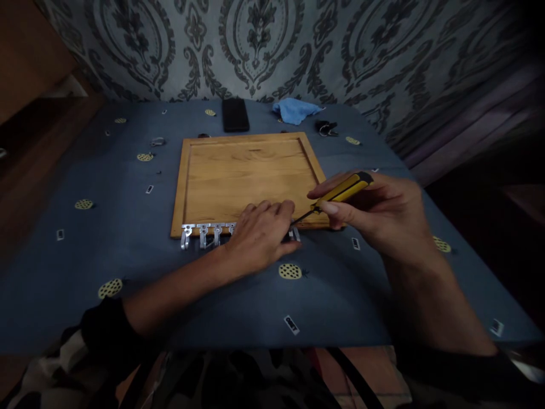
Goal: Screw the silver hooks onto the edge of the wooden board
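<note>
Facing a grey wall covering with dark medallion patterns [259, 34], you work at a wide table under a blue-grey cloth printed with yellow pineapples [340, 301]. On it, in front of you, lies a rectangular golden-brown wooden panel with a raised border [251, 170], flat, one long edge toward you.

Your bare left hand [260, 234] rests palm down across that near edge, fingers slightly bent over the wood and thumb out to the right; whether it pinches anything underneath, you cannot tell from this view. Your bare right hand [378, 213], over the panel's near right corner, grasps a slim yellow-and-black screwdriver [343, 190] by its handle between thumb and fingers. Its dark shaft slants down to your left fingers, and the tip is hard to make out there.

Beyond the panel's far edge lie a crumpled light-blue cloth [296, 111], a flat black rectangular object like a phone [235, 115] to its left, and a small black cluster with a pale ring [326, 128] to its right.

Silvery metal fittings [203, 234] line the near edge left of your left hand, another showing by its thumb. A loose silvery metal piece [157, 141] sits apart, left of the panel, with a tiny dark speck [159, 172] nearer you.
</note>
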Demonstrator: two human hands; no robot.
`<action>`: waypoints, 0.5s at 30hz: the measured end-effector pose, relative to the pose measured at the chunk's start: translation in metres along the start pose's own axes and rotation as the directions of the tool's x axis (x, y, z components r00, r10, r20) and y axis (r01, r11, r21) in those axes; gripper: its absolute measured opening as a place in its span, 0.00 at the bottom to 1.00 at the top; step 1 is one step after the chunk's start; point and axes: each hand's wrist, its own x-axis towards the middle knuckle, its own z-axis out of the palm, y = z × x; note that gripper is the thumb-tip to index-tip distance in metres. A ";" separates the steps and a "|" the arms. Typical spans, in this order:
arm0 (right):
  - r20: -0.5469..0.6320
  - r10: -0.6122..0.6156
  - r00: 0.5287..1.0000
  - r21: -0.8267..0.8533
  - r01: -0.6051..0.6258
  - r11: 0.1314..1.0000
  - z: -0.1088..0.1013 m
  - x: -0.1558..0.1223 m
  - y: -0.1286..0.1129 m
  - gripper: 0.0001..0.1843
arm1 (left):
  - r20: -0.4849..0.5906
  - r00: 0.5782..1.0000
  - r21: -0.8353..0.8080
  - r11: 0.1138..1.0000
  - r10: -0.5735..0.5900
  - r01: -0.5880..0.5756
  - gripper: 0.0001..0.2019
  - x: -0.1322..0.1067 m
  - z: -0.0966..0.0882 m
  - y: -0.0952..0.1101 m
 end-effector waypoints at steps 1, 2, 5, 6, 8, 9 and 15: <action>-0.002 0.001 1.000 0.008 -0.001 1.000 0.002 0.000 0.000 0.08 | -0.002 1.000 0.000 1.000 0.003 -0.003 0.21 0.000 0.000 0.000; 0.003 -0.001 1.000 0.023 0.001 1.000 0.003 0.001 0.000 0.09 | -0.006 1.000 0.000 1.000 0.004 -0.004 0.21 0.000 0.001 0.000; 0.020 0.008 1.000 0.068 -0.010 0.998 0.003 0.002 0.000 0.13 | 0.005 1.000 -0.001 1.000 0.000 0.000 0.22 0.000 0.000 0.000; 0.025 0.022 0.999 0.073 -0.023 0.997 0.001 0.001 0.001 0.13 | 0.012 1.000 -0.002 1.000 -0.003 0.003 0.22 0.001 0.000 0.000; 0.043 0.046 0.998 0.057 -0.049 0.997 -0.002 0.000 0.001 0.13 | 0.013 1.000 -0.005 1.000 -0.002 0.002 0.22 0.001 0.000 0.000; 0.056 0.045 0.997 0.042 -0.048 0.998 -0.004 -0.001 0.001 0.12 | 0.006 1.000 -0.007 1.000 0.000 0.000 0.22 0.001 0.000 0.000; -0.046 -0.067 0.997 -0.061 0.064 0.996 0.005 -0.003 0.004 0.09 | 0.001 1.000 0.002 1.000 0.001 -0.001 0.21 0.000 0.000 0.000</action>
